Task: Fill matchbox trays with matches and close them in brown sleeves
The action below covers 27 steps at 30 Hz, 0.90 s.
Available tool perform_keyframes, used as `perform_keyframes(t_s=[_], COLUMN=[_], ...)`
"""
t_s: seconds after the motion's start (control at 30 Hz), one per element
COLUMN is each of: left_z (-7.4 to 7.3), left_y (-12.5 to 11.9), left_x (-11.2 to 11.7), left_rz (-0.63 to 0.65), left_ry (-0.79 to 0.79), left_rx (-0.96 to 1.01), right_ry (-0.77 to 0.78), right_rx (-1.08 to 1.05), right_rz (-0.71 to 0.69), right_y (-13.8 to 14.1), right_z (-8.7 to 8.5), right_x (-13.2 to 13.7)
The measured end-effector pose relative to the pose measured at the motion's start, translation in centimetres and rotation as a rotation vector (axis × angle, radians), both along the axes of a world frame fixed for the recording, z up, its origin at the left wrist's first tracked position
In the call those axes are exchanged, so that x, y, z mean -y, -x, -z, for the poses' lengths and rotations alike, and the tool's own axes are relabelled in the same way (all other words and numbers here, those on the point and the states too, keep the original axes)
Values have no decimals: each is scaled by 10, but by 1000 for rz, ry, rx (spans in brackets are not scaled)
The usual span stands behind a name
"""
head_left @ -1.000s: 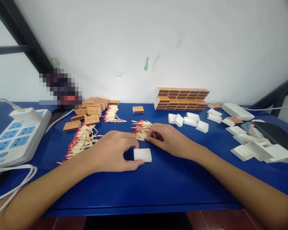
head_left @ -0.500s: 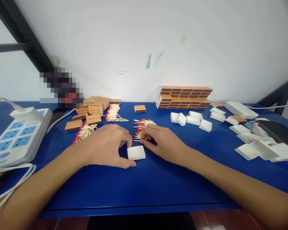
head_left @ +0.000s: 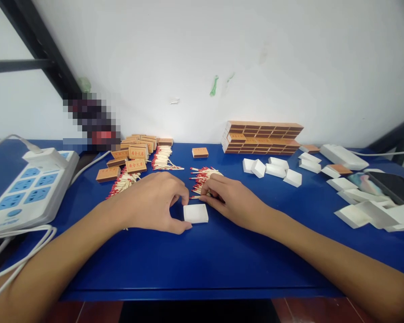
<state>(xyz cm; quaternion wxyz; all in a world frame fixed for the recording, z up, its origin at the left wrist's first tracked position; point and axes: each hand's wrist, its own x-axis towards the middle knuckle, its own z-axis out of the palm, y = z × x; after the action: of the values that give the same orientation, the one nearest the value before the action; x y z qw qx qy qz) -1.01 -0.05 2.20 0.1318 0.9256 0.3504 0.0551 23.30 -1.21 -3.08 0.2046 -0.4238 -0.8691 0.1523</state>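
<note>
An empty white inner matchbox tray lies on the blue table in front of me. My left hand brackets its left end, the thumb along the near edge and the index finger at the far corner. Just behind the tray is a loose pile of red-headed matches. My right hand is at the pile's near right side, its thumb and fingertips pinched together on matches. How many it holds is hidden by the fingers.
Two more match piles and several orange matchboxes lie left. One matchbox lies alone. Stacked matchboxes line the wall. White trays, a phone and a white charger are right; a power strip left.
My left thumb and index finger have closed in on the tray's edges. My right fingers remain at the match pile, moving only slightly. The whole view has shifted a little.
</note>
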Motion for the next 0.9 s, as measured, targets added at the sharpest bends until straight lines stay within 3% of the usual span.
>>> perform_keyframes(t_s=[0.23,0.53,0.9], left_z=[-1,-2,-2], left_y=[1,0,-2], left_x=[-1,1,1], left_rz=[4,5,8], left_ry=[-17,-12,-27], left_rx=[2,2,-7], right_ry=[17,55,96], right_rx=[104,45,58], right_rz=[41,-21,34], right_y=[-2,-1,-2], right_z=[-3,-8,-9], right_x=[1,5,2])
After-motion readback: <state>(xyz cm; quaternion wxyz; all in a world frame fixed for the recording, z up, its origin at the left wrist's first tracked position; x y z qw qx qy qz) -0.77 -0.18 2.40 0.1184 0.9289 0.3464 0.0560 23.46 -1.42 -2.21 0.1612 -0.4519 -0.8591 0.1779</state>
